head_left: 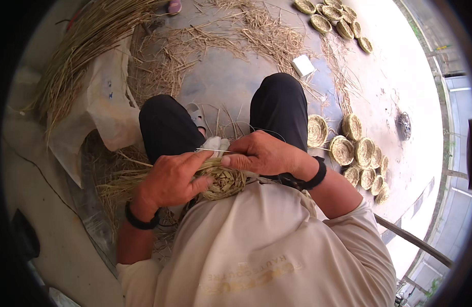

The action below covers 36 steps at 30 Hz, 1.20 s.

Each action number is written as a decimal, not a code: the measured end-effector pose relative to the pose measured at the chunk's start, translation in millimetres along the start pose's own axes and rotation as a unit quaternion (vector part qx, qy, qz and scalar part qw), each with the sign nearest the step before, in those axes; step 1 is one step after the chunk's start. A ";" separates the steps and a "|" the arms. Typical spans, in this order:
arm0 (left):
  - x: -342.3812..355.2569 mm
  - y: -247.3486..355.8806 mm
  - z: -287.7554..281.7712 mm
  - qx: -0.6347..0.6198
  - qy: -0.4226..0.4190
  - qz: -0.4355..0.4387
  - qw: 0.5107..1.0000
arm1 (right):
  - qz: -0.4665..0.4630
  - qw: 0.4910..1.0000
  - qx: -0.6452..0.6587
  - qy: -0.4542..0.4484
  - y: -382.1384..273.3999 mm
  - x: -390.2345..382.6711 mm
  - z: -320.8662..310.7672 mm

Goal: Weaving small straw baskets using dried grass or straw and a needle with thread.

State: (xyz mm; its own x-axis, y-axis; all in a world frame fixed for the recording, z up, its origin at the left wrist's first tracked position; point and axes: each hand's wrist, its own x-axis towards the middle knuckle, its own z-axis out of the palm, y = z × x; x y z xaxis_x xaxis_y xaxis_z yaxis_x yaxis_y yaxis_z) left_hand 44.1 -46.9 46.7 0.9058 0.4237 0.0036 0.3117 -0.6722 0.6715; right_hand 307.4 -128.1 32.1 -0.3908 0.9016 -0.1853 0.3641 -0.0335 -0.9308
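A greenish straw coil with loose stalks trailing leftward (223, 184) rests at my lap. My left hand (169, 181) grips it from the left, forefinger at its upper edge, thumb on its face. My right hand (259, 153) is closed at the coil's upper right, thumb and curled fingers around a thin pale strand or needle (208, 150) that crosses above the straw; I cannot tell which. A fine loop of cord arcs above my right hand. A white cloth or pad (214, 142) lies just beyond my hands, between my dark-trousered knees.
Long straw (80, 56) lies over pale sheeting (103, 117) at left, with scattered straw (246, 18) ahead. Several round straw baskets (364, 151) sit at right, others (338, 15) at top right, near a white box (302, 65). A dark pole (410, 238) extends right. A pink shoe (174, 6) shows at top.
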 end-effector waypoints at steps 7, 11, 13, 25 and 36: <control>-10.5 -6.6 -16.4 0.003 -0.091 -0.042 0.995 | -0.003 0.996 -0.088 -0.013 2.8 -5.3 4.1; -18.9 -4.2 -3.2 -0.040 -0.102 -0.062 0.992 | -0.001 0.999 -0.045 -0.003 1.9 -13.4 4.4; -24.0 0.5 12.0 -0.137 -0.019 -0.057 0.989 | 0.006 1.000 -0.029 -0.002 6.0 -18.6 4.9; -3.9 17.7 37.6 -0.159 0.008 -0.064 0.985 | 0.036 0.731 0.664 0.149 44.5 -10.9 -21.0; -9.0 2.3 34.3 -0.274 0.020 -0.100 0.956 | -0.304 0.944 0.077 -0.103 -21.9 -14.6 52.1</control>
State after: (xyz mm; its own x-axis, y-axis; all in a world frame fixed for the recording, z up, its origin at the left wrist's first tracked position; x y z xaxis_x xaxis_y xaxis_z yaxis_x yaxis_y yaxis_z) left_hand 46.5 -73.2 22.8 0.8289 0.5404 -0.1445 0.2700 -0.1604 0.9494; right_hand 261.1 -163.1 38.8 -0.6500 0.6719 0.3550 -0.1017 0.3860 -0.9169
